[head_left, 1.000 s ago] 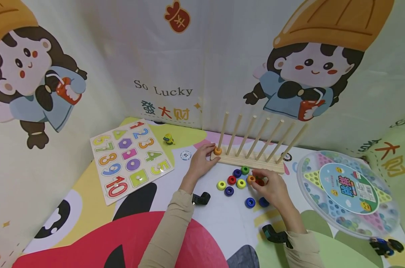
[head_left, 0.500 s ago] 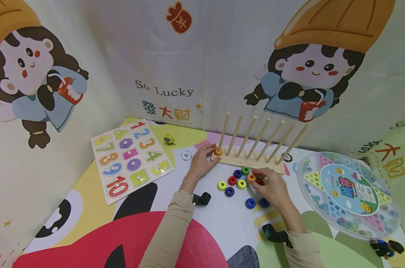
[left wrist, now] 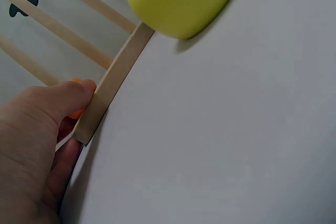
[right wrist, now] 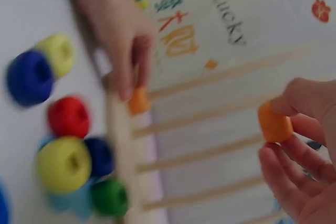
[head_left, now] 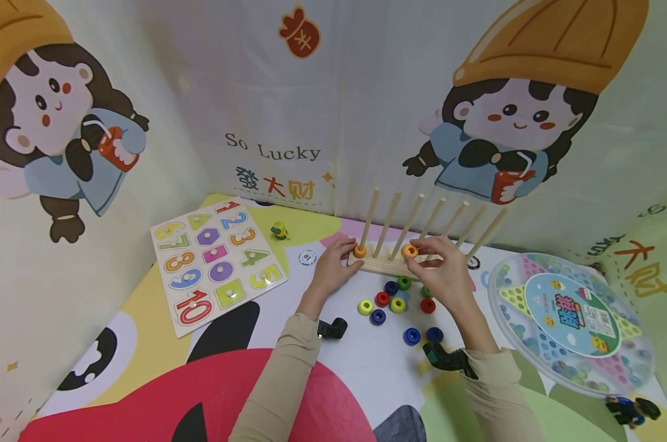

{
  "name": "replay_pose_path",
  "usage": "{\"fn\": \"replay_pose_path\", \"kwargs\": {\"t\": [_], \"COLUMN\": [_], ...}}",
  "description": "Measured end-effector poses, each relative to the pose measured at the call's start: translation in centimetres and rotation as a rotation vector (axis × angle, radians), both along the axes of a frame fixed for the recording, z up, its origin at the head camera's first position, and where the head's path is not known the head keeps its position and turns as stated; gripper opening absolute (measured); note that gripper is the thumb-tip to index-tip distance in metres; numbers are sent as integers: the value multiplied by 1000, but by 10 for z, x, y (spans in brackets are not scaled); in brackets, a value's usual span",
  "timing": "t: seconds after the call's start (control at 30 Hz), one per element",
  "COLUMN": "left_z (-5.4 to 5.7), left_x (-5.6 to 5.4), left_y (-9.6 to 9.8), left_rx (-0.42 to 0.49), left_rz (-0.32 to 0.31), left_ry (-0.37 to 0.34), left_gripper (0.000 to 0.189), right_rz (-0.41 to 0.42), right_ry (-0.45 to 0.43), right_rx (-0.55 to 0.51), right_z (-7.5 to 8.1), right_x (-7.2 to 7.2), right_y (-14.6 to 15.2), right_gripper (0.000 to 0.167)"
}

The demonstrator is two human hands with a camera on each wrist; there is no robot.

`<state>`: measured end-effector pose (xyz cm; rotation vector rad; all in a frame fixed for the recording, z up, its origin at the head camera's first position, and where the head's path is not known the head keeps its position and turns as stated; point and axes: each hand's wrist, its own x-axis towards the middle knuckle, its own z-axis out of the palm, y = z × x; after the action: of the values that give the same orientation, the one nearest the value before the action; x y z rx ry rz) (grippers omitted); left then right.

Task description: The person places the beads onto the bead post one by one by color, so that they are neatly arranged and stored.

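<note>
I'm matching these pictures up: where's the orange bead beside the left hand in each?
Head: orange bead near centre, low on the leftmost peg.
Left wrist: orange bead at left, partly behind the left hand.
Right wrist: orange bead left of centre.
Shared landmark: wooden rack.

a play corner, shown by cartoon-printed cloth [head_left: 366,104] and a number puzzle [head_left: 215,253].

Orange bead [right wrist: 275,123] in right hand [head_left: 442,269], near peg rack [head_left: 383,264].
</note>
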<state>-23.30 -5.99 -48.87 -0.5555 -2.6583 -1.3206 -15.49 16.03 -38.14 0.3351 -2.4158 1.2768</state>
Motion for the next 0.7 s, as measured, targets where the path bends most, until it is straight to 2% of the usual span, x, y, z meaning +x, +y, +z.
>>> {"fn": "replay_pose_path", "kwargs": {"t": [0.23,0.4,0.53,0.7], "left_z": [-1,-2,-1,-1], "left_x": [0,0,0,1], "left_y": [0,-1,-1,-2], "left_rx": [-10,-11,-16,-25], "left_rz": [3,1,-7,-6], "left_ry": [12,18,10,-8], "left_gripper": [48,47,47,48], "right_rz": [-43,-75,-113,-160], "right_ry": [198,319,337,267], "right_rx": [-106,-85,-20,81], "right_z": [38,60,72,79], "right_x": [-19,-30,-37,-42], "right_y": [-20,-30,-33,-38], "right_gripper": [28,26,25,24]}}
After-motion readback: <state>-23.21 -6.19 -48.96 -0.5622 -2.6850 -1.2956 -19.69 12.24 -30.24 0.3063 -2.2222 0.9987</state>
